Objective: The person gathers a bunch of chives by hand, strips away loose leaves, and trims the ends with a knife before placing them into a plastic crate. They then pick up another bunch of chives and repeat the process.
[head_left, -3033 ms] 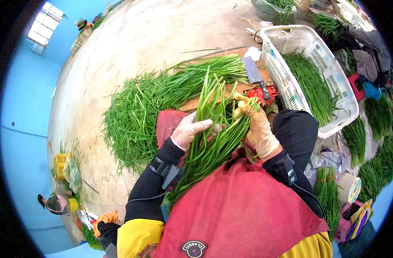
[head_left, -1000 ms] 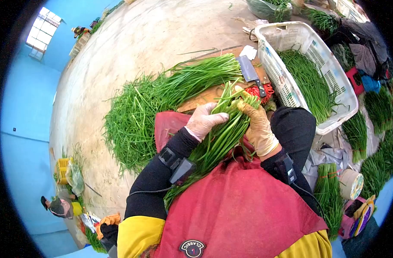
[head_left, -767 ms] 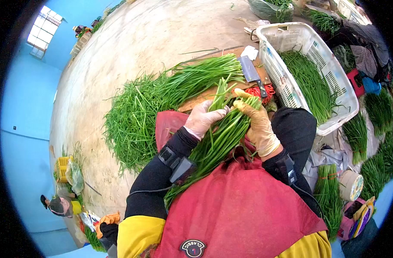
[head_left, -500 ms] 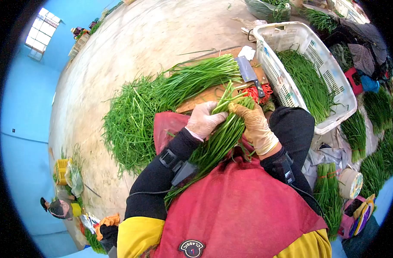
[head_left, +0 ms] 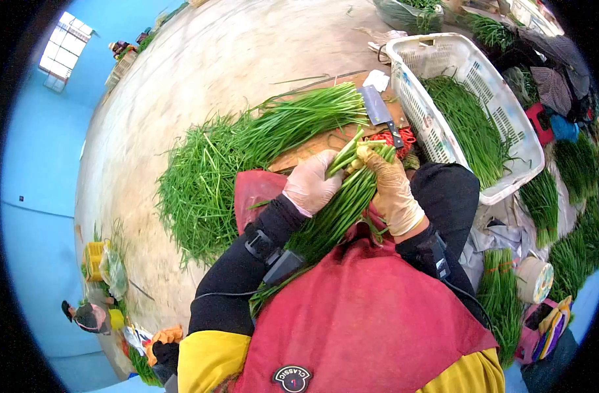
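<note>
A bunch of long green chives (head_left: 342, 206) lies slanted across my lap, its pale cut ends pointing up and away from me. My left hand (head_left: 314, 183), in a thin whitish glove, is closed around the bunch's left side near those ends. Gloved in a yellowish, stained glove, my right hand (head_left: 392, 193) grips the right side, thumb and fingers pinched at the stalk ends. Just beyond my hands, a larger pile of chives (head_left: 306, 121) rests on a wooden board (head_left: 312, 149). A cleaver (head_left: 378, 108) lies on the board by some red ties (head_left: 404, 139).
At the right stands a white plastic basket (head_left: 437, 131) with chives inside. Tied bundles (head_left: 499, 295) and a white round tub (head_left: 534, 280) are at my right side. Loose greens (head_left: 198, 190) spread over the floor at left. Another person (head_left: 93, 318) is far off at lower left.
The hands have moved slightly apart at the stalk ends, and the left has turned a little. Some stalk tips now splay between them. The pile, cleaver and basket stay put.
</note>
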The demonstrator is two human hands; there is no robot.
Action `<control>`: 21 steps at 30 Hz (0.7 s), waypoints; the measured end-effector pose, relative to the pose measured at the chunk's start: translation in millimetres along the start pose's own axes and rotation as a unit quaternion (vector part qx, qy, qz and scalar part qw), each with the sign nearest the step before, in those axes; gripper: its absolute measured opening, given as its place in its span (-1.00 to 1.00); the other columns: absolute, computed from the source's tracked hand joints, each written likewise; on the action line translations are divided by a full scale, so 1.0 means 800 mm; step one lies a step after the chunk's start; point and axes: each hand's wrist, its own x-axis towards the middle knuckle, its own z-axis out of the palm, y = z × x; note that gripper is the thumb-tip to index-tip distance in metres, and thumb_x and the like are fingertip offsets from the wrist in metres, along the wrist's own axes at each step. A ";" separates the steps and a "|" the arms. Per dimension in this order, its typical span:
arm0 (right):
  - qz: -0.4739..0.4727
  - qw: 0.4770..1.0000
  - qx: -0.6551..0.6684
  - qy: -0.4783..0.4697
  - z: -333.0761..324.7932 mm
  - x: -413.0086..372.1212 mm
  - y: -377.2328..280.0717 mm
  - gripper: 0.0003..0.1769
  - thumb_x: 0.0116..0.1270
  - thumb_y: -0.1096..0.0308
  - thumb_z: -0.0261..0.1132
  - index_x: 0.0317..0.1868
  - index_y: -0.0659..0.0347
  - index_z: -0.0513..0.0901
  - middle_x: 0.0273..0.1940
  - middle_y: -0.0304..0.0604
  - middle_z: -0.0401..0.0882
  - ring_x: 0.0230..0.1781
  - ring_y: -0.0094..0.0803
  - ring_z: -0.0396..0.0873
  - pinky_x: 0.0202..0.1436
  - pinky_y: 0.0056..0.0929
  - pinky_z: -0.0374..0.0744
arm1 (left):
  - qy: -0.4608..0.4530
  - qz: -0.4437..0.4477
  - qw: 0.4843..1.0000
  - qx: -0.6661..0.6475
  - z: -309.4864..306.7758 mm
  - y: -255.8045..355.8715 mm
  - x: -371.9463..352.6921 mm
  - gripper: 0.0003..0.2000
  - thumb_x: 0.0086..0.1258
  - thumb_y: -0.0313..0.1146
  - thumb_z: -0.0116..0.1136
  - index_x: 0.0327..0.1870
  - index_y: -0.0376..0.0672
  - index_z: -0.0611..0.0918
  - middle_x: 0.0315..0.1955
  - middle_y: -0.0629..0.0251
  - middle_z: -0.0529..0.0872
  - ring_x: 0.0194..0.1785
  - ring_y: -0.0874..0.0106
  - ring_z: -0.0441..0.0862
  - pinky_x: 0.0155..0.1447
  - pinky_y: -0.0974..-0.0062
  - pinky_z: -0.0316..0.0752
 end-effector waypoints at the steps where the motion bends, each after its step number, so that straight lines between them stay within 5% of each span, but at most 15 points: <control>1: 0.003 1.000 0.006 -0.002 -0.005 0.003 0.002 -0.83 0.27 0.44 0.33 -0.12 0.19 0.60 -0.38 -0.20 0.64 -0.37 -0.41 0.62 -0.23 -0.43 0.62 | -0.016 -0.007 1.000 -0.007 -0.002 0.004 -0.001 -0.76 0.37 -0.42 0.14 0.01 -0.28 0.58 -0.23 0.33 0.66 -0.14 0.56 0.57 0.01 0.55 0.48; 4: -0.001 0.999 0.022 -0.026 -0.012 0.005 0.002 -0.85 0.26 0.46 0.32 -0.15 0.20 0.61 -0.38 -0.21 0.64 -0.35 -0.40 0.62 -0.18 -0.42 0.63 | -0.030 -0.006 0.997 -0.074 -0.006 0.008 -0.002 -0.69 0.33 -0.32 0.14 0.02 -0.30 0.55 -0.24 0.15 0.69 -0.12 0.41 0.63 0.00 0.45 0.50; 7: 0.006 0.998 0.055 0.009 -0.005 0.001 -0.001 -0.85 0.25 0.47 0.30 -0.15 0.23 0.62 -0.32 -0.19 0.66 -0.29 -0.38 0.63 -0.13 -0.41 0.63 | -0.073 -0.098 0.942 -0.313 -0.014 0.014 0.002 -0.70 0.38 -0.26 0.09 0.00 -0.29 0.55 -0.21 0.39 0.62 -0.12 0.56 0.51 0.01 0.60 0.42; 11: -0.011 1.000 0.017 -0.004 -0.008 0.001 -0.001 -0.78 0.24 0.45 0.33 -0.09 0.27 0.63 -0.27 -0.15 0.68 -0.29 -0.38 0.64 -0.14 -0.40 0.64 | -0.055 -0.104 0.954 -0.276 -0.018 0.012 0.008 -0.72 0.40 -0.25 0.06 -0.04 -0.29 0.55 -0.25 0.38 0.62 -0.16 0.57 0.50 -0.01 0.59 0.41; 14: -0.015 1.000 -0.004 0.001 -0.015 0.000 -0.001 -0.75 0.23 0.43 0.35 -0.08 0.28 0.63 -0.32 -0.17 0.67 -0.33 -0.41 0.63 -0.18 -0.45 0.63 | -0.080 -0.154 0.919 -0.354 -0.025 0.010 0.009 -0.74 0.44 -0.26 0.08 -0.05 -0.28 0.57 -0.36 0.41 0.62 -0.40 0.68 0.46 -0.26 0.68 0.44; 16: -0.031 0.999 -0.007 0.000 -0.013 0.000 0.000 -0.75 0.24 0.42 0.35 -0.07 0.28 0.63 -0.37 -0.20 0.65 -0.39 -0.45 0.61 -0.26 -0.51 0.60 | -0.070 -0.171 0.924 -0.335 -0.028 0.001 0.011 -0.72 0.45 -0.33 0.06 0.07 -0.29 0.57 -0.32 0.34 0.69 -0.37 0.64 0.59 -0.28 0.67 0.50; 20: -0.032 0.997 -0.053 -0.039 0.000 -0.009 -0.006 -0.71 0.28 0.39 0.34 0.00 0.28 0.62 -0.39 -0.26 0.63 -0.41 -0.51 0.58 -0.30 -0.56 0.55 | 0.001 -0.102 0.966 -0.238 -0.015 0.005 0.007 -0.70 0.44 -0.33 0.07 0.09 -0.30 0.57 -0.36 0.28 0.68 -0.41 0.53 0.56 -0.33 0.60 0.44; 21: -0.029 0.997 -0.065 -0.029 0.003 -0.009 -0.006 -0.70 0.28 0.39 0.34 0.01 0.28 0.62 -0.38 -0.27 0.63 -0.40 -0.53 0.57 -0.29 -0.58 0.54 | 0.002 -0.011 0.991 -0.136 -0.010 0.000 0.007 -0.68 0.41 -0.34 0.09 0.10 -0.31 0.56 -0.37 0.23 0.66 -0.37 0.42 0.57 -0.30 0.53 0.46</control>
